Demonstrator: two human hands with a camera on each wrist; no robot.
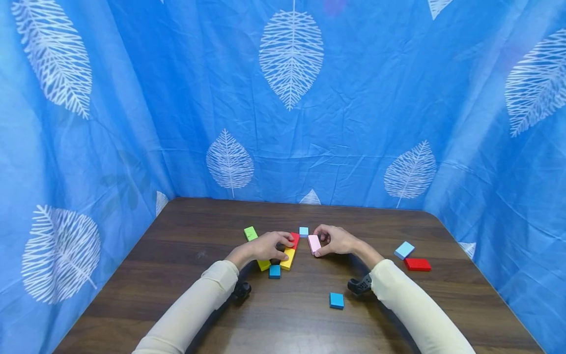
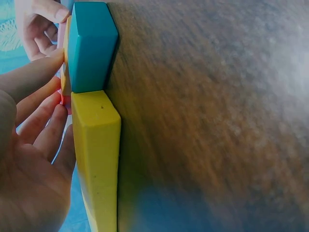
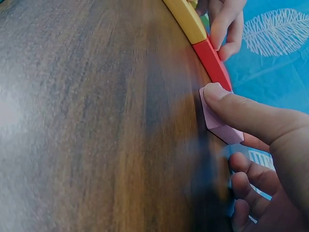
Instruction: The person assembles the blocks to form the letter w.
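Observation:
My left hand (image 1: 270, 246) lies over a row of blocks at the table's middle. Its thumb and fingers (image 2: 46, 123) pinch a yellow block (image 1: 288, 258) where it meets a red block (image 1: 295, 240). Beside them lie a second yellow block (image 2: 96, 154) and a teal block (image 2: 91, 46), end to end. My right hand (image 1: 332, 241) pinches a pink block (image 1: 314, 244), with the thumb (image 3: 241, 108) pressed on the pink block (image 3: 218, 123). The pink block sits on the table just right of the red block (image 3: 212, 63), a small gap between them.
A green block (image 1: 250, 233) lies left of my left hand, and a small light blue block (image 1: 303, 231) lies behind the red one. A blue block (image 1: 336, 300) sits nearer me. A light blue block (image 1: 404, 250) and a red block (image 1: 417, 264) lie at the right. Blue leaf-print cloth (image 1: 292, 98) surrounds the wooden table (image 1: 398, 314).

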